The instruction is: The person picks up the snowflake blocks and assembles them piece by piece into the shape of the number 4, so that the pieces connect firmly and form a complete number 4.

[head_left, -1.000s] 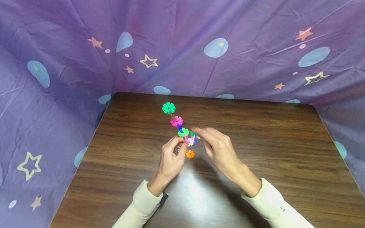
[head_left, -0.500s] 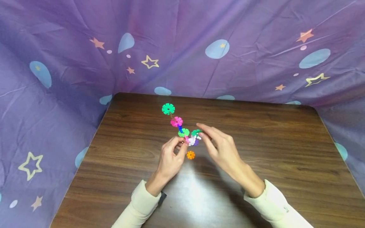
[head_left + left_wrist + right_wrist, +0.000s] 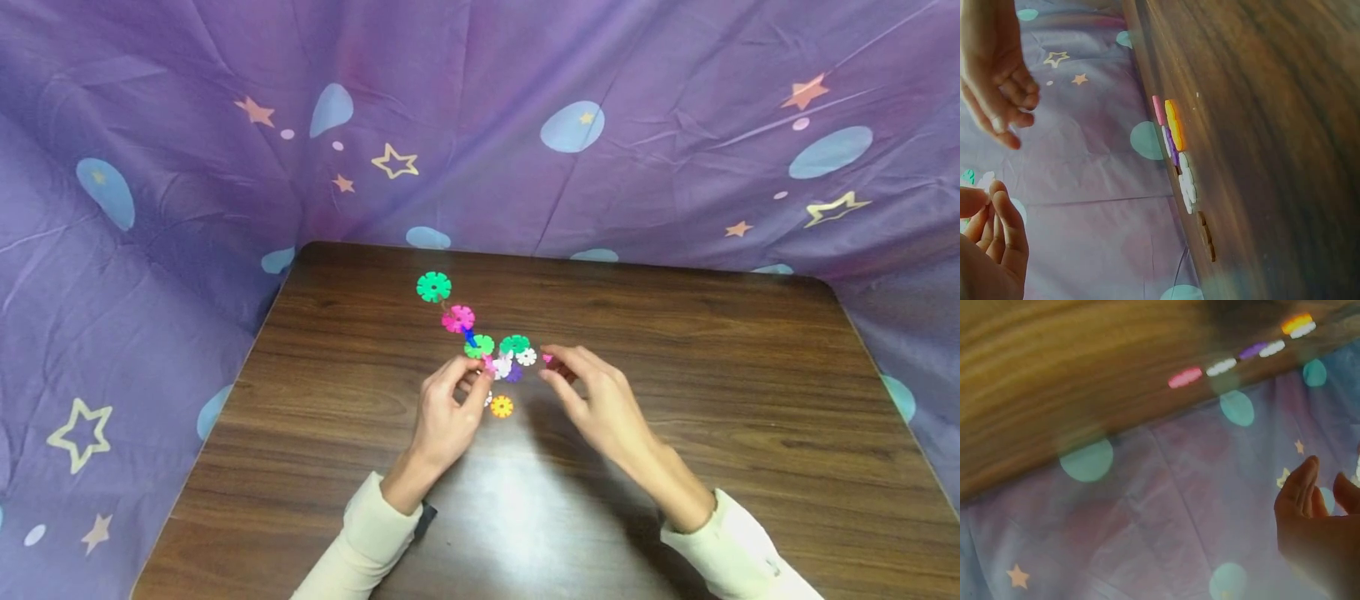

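Note:
My left hand pinches a pink snowflake disc in a chain of slotted plastic discs. Away from that grip, the chain runs up and left through a light green disc, a blue disc seen edge-on and another pink disc toward a green disc. On its other side come a white disc and a darker green disc. To the right, my right hand hovers with thumb and fingers apart, nothing between them. The left wrist view shows the left fingertips together at a white disc.
Loose discs lie on the brown wooden table: purple, white, orange-yellow disc and a pink disc beyond the right fingertips. A brown disc shows in the left wrist view. Purple cloth hangs behind.
My right hand has let go of the darker green disc and moved right, away from the chain. The left hand keeps its pinch, and the chain's far end has shifted slightly left.

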A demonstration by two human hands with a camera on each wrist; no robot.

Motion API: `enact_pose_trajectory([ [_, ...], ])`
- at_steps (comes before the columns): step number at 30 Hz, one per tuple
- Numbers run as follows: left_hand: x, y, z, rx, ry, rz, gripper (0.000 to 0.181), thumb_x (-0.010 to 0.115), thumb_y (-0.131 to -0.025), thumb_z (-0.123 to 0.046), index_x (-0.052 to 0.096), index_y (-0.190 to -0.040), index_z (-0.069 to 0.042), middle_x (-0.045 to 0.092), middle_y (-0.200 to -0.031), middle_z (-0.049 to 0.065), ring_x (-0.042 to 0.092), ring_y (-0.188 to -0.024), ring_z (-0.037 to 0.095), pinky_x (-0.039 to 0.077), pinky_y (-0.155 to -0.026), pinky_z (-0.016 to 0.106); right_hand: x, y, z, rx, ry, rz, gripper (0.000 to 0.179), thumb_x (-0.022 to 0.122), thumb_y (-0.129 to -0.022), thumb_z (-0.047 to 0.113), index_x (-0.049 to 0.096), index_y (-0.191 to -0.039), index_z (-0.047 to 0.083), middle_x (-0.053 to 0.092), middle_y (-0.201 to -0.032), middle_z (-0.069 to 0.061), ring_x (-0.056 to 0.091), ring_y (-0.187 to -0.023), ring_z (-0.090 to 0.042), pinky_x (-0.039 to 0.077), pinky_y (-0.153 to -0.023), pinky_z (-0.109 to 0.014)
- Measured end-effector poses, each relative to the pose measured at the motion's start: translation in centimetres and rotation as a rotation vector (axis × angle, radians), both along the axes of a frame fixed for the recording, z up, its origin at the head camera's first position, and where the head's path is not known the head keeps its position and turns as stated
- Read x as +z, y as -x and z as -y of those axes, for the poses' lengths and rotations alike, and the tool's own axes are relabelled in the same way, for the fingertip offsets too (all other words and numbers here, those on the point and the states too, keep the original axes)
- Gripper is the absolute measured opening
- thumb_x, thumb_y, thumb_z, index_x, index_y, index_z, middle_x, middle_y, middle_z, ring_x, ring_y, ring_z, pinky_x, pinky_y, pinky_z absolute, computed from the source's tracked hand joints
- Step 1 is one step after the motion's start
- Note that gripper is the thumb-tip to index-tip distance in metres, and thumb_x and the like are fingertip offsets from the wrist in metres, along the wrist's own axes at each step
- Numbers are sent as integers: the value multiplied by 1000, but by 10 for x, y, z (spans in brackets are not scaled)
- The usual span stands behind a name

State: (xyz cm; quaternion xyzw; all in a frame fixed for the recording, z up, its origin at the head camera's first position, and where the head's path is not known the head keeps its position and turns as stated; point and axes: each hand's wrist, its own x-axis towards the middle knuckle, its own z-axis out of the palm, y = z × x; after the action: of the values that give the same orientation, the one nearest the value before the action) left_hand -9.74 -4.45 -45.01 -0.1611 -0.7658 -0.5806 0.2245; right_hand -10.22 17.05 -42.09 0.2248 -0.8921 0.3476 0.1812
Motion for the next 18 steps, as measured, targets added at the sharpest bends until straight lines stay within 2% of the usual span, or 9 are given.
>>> enact_pose_trajectory([
  [9,2,0,-1,1,2,1,5,70,-90,4,71,-92,0,71,-79,15,66,-66,22,60,-61,28,-21,-5,-4,26,-66,128,36,77,-92,15,70,-126,9,73,-97,-5,70,-81,-13,63,-73,-37],
  [18,4,0,-2,1,2,-10,4,70,-90,5,71,-92,2,72,-80,15,66,-67,22,60,-63,28,-36,-5,-5,38,-148,218,40,77,-93,19,67,-130,6,72,-111,-11,72,-92,-25,62,-82,-45],
])
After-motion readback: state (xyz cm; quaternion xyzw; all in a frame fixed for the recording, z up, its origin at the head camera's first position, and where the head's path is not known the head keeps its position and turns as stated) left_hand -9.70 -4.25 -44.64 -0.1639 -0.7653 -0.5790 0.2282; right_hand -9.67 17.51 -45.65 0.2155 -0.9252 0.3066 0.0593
